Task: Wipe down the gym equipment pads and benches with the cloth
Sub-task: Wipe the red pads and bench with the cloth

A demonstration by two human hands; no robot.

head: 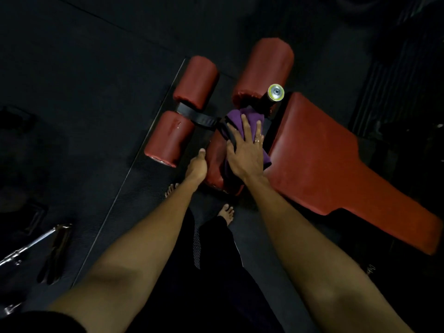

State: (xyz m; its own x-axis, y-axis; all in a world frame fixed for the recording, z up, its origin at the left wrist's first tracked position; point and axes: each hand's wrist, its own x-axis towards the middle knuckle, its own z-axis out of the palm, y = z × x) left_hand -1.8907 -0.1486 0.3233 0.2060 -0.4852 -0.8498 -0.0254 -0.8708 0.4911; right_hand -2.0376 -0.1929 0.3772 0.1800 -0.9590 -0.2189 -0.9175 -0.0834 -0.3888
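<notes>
Cloth (242,123), purple: soft, light, bunches easily; right hand (245,152) spread flat pressing it on roller pad (216,162), left hand (197,164) bracing pad's side, fingers hidden.

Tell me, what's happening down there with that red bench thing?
A person is cleaning a red padded gym bench, seen from their own head looking down. Their right hand lies flat on a purple cloth, pressing it onto the near red roller pad beside the bench seat. Their left hand rests against that same pad's side, seemingly steadying it. Three more red roller pads lie beyond and to the left, none under the cloth right now. The person stands barefoot on the dark floor mat.
</notes>
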